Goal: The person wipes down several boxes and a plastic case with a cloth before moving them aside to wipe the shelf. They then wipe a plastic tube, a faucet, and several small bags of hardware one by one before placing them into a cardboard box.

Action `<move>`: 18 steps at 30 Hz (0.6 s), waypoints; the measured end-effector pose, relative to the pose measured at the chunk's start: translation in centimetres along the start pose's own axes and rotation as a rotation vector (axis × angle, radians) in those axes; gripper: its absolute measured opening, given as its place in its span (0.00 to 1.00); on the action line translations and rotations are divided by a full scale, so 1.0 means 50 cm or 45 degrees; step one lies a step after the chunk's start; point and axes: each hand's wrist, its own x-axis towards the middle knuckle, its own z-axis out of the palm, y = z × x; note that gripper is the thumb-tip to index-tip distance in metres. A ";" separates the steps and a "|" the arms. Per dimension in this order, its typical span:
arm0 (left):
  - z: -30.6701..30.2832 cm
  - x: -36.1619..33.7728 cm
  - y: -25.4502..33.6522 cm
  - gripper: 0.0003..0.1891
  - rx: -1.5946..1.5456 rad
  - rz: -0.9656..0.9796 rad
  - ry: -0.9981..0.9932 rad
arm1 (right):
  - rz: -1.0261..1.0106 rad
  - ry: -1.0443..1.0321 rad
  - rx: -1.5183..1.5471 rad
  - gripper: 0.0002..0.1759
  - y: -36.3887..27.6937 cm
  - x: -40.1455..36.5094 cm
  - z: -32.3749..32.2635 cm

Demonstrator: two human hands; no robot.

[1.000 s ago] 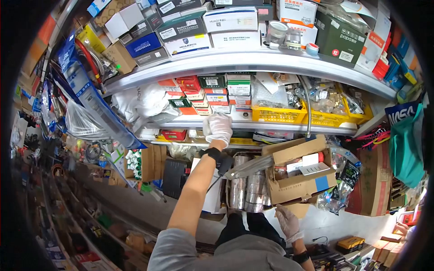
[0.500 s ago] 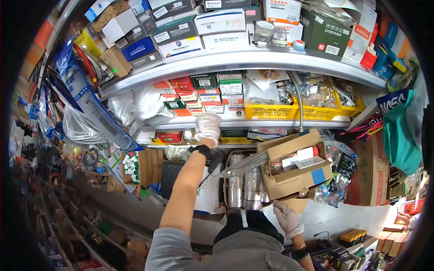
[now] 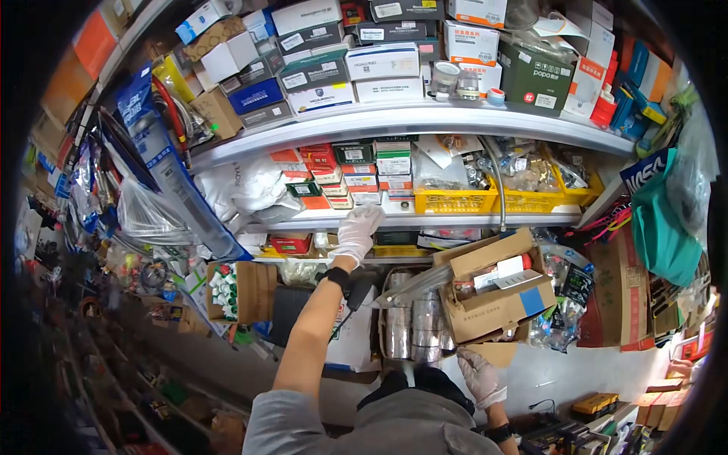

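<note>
Mid shelf [image 3: 409, 221], yellow bins [image 3: 455, 202] | L hand [image 3: 359, 231] nr boxes [image 3: 361, 182] | R hand [image 3: 481, 379] nr open ctn [image 3: 493, 311] | both grips unclear

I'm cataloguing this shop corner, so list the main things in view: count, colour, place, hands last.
Popa box: one, dark green, top shelf
Small boxes: many, red, green and white, middle shelf
Baskets: at least two, yellow, right of small boxes
Foil-like rolls: several, silver, below shelves
Open carton: one, brown, right of rolls
Bag: one, teal, far right
Left hand: one, white-gloved, by middle shelf's edge
Right hand: one, white-gloved, below open carton
</note>
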 end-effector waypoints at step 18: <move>-0.211 0.061 -0.144 0.28 -0.375 -0.580 0.888 | -0.084 -0.096 -0.179 0.16 -0.086 -0.020 0.032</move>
